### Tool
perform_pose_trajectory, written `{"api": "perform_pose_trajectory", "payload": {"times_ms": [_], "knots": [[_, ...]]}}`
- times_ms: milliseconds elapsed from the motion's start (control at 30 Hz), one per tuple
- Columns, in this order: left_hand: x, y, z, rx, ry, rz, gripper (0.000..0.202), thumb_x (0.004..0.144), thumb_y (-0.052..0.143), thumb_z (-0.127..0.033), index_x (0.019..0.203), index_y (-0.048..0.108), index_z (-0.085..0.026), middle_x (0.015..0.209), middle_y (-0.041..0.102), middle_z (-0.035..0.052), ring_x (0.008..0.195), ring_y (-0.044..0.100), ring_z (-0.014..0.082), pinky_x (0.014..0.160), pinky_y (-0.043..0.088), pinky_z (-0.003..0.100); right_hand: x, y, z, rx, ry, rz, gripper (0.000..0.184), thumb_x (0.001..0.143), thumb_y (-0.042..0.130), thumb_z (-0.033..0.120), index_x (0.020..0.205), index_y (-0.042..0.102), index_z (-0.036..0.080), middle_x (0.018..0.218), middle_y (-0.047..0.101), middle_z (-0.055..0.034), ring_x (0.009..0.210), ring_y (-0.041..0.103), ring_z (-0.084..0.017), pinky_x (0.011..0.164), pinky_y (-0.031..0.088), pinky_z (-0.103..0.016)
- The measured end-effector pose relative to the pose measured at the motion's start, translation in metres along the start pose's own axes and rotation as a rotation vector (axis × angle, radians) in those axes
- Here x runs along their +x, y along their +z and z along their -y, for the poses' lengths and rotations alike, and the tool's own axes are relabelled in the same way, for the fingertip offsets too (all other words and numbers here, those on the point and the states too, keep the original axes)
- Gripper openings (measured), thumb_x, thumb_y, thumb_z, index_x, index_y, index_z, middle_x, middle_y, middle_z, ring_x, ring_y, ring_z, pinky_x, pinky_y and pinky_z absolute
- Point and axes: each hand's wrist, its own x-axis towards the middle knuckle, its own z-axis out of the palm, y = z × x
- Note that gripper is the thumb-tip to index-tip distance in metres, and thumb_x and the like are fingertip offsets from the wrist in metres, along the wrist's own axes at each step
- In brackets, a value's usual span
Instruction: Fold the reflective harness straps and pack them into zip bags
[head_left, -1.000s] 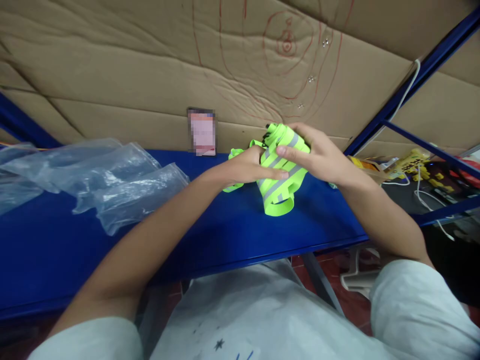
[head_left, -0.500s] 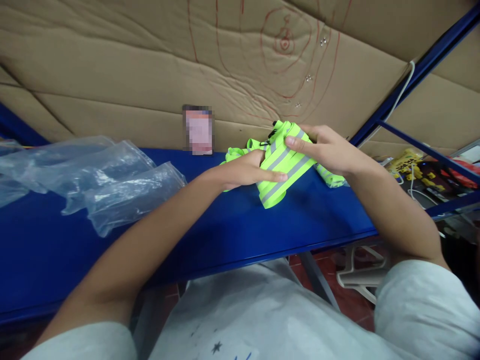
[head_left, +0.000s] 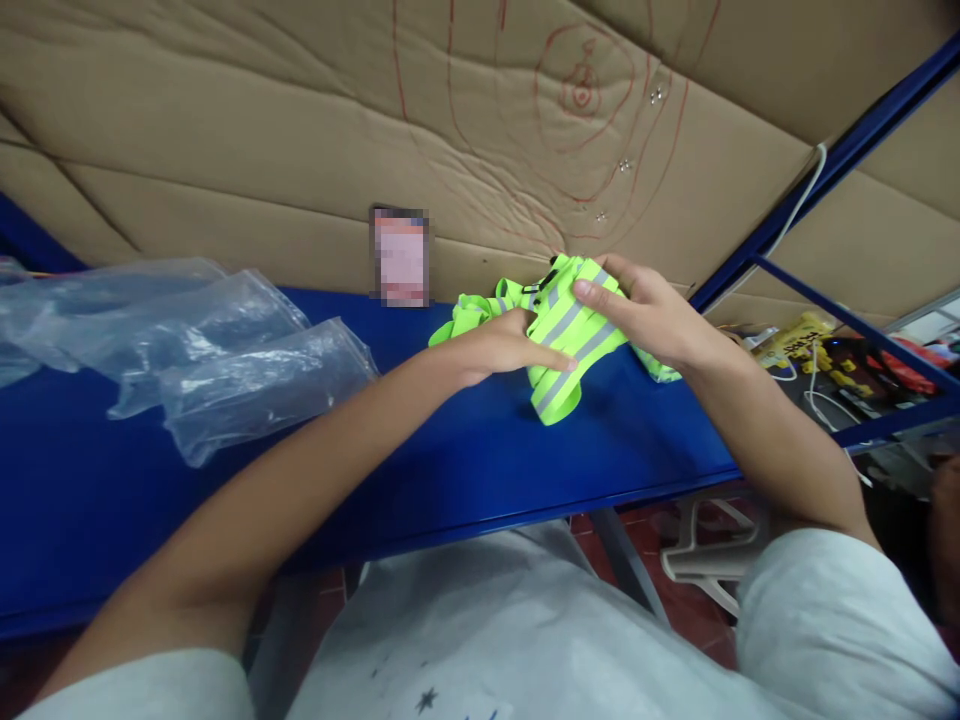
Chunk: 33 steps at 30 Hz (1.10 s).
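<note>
A neon green strap bundle with grey reflective stripes (head_left: 564, 350) lies folded on the blue shelf (head_left: 465, 450), near the cardboard back wall. My left hand (head_left: 501, 347) presses on its left side with the fingers laid over the folds. My right hand (head_left: 645, 312) holds the top right of the bundle, fingers curled around it. Loose ends of the green strap stick out to the left (head_left: 459, 320) and to the right under my right wrist.
Several crumpled clear plastic bags (head_left: 187, 345) lie on the left of the shelf. A small card (head_left: 401, 255) leans against the cardboard wall (head_left: 300, 130). Beyond the blue frame post at the right lie white cables and yellow items (head_left: 817, 350).
The bundle has been pressed lower and flatter onto the shelf. Both hands stay on it and have shifted only slightly.
</note>
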Motion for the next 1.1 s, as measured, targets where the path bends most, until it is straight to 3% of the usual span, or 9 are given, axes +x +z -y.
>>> {"api": "perform_pose_trajectory", "payload": {"times_ms": [67,167,333,467,667,733,833,1000,1100], "knots": [[-0.002,0.015,0.001,-0.261,0.007,-0.013,0.047,0.069,0.087,-0.016,0.114,0.073,-0.013,0.118,0.078,0.0141,0.109,0.075,0.0268,0.103,0.058,0.043,0.001,-0.002,-0.001,0.016,-0.002,-0.037,0.057,0.089,0.068,0.074,0.112,0.069,0.022,0.098,0.077,-0.0059,0.087,0.074,-0.025,0.074,0.062,-0.038],[-0.008,0.026,-0.003,-0.439,-0.053,0.111,0.033,0.078,0.081,-0.015,0.109,0.071,-0.011,0.099,0.079,0.0136,0.089,0.077,0.0254,0.085,0.064,0.043,-0.001,-0.009,0.0,0.084,0.03,-0.01,0.056,0.09,0.068,0.072,0.116,0.07,0.022,0.101,0.078,-0.0067,0.092,0.076,-0.026,0.077,0.064,-0.039],[-0.014,0.012,-0.011,-0.094,-0.059,0.364,0.031,0.084,0.086,-0.033,0.1,0.072,-0.01,0.091,0.077,0.0111,0.077,0.074,0.0192,0.075,0.063,0.034,-0.018,-0.022,0.006,0.231,0.126,0.164,0.053,0.089,0.073,0.067,0.121,0.072,0.024,0.103,0.08,-0.0069,0.095,0.077,-0.027,0.082,0.067,-0.044],[-0.011,0.005,-0.003,0.037,-0.021,0.358,0.036,0.082,0.087,-0.036,0.106,0.072,-0.012,0.092,0.077,0.0107,0.08,0.076,0.0204,0.078,0.063,0.035,-0.025,-0.017,0.005,0.325,0.174,0.236,0.046,0.09,0.075,0.06,0.123,0.072,0.028,0.11,0.08,-0.005,0.096,0.078,-0.026,0.084,0.067,-0.043],[-0.018,0.029,-0.004,-0.033,-0.006,0.475,0.032,0.076,0.091,-0.036,0.093,0.075,-0.015,0.085,0.078,0.0084,0.083,0.077,0.0222,0.084,0.065,0.037,-0.024,-0.011,0.006,0.462,0.36,0.323,0.05,0.089,0.072,0.068,0.103,0.075,0.02,0.095,0.081,-0.01,0.085,0.078,-0.028,0.078,0.068,-0.043],[-0.023,0.038,-0.011,-0.056,-0.007,0.452,0.03,0.078,0.089,-0.037,0.093,0.074,-0.015,0.08,0.077,0.007,0.078,0.076,0.0215,0.077,0.066,0.034,-0.026,-0.012,0.009,0.465,0.345,0.272,0.048,0.09,0.07,0.069,0.094,0.074,0.021,0.088,0.08,-0.0084,0.076,0.076,-0.025,0.071,0.066,-0.039],[-0.029,0.042,-0.022,0.012,0.069,0.32,0.026,0.081,0.087,-0.035,0.091,0.074,-0.015,0.079,0.077,0.0054,0.072,0.074,0.0182,0.069,0.063,0.029,-0.027,-0.014,0.011,0.342,0.193,0.064,0.04,0.091,0.071,0.065,0.094,0.072,0.025,0.085,0.076,-0.0017,0.07,0.07,-0.018,0.062,0.061,-0.03],[-0.031,0.035,-0.036,0.087,0.077,0.215,0.022,0.085,0.084,-0.033,0.091,0.073,-0.014,0.076,0.076,0.004,0.069,0.073,0.0174,0.066,0.06,0.028,-0.027,-0.012,0.006,-0.124,-0.058,-0.183,0.053,0.093,0.06,0.076,0.103,0.074,0.026,0.096,0.075,-0.0043,0.089,0.07,-0.024,0.076,0.059,-0.037],[-0.029,0.031,-0.038,0.08,0.075,0.137,0.021,0.085,0.083,-0.031,0.089,0.073,-0.013,0.075,0.075,0.0043,0.066,0.072,0.0172,0.063,0.06,0.028,-0.031,-0.009,0.008,-0.311,-0.16,-0.324,0.059,0.101,0.041,0.076,0.102,0.072,0.025,0.093,0.072,-0.0065,0.089,0.067,-0.025,0.081,0.056,-0.039]]}}
